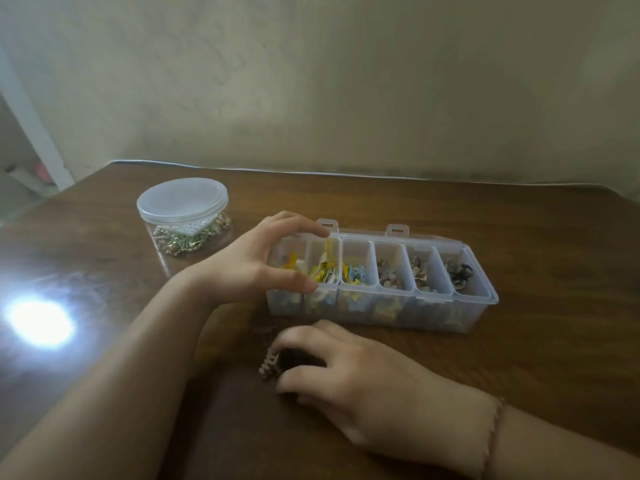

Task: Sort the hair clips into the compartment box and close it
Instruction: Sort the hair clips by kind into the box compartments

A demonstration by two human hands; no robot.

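A clear plastic compartment box [479, 308] lies across the middle of the brown table. Its six compartments hold small clips: yellow and white ones at the left, blue and yellow beside them, beige and brown ones in the middle, dark ones at the right. Two latch tabs stand up on its far edge. My left hand [249, 263] grips the box's left end, thumb on the near rim and fingers over the far rim. In front of the box, my right hand [343, 368] rests on the table with its fingers curled round small hair clips [268, 366], one beige and one dark.
A round clear jar [183, 216] with a shut lid stands at the back left and holds gold-coloured pieces. A bright glare spot [40, 322] lies on the table at the left. The table [536, 368] meets a plain wall at its far edge.
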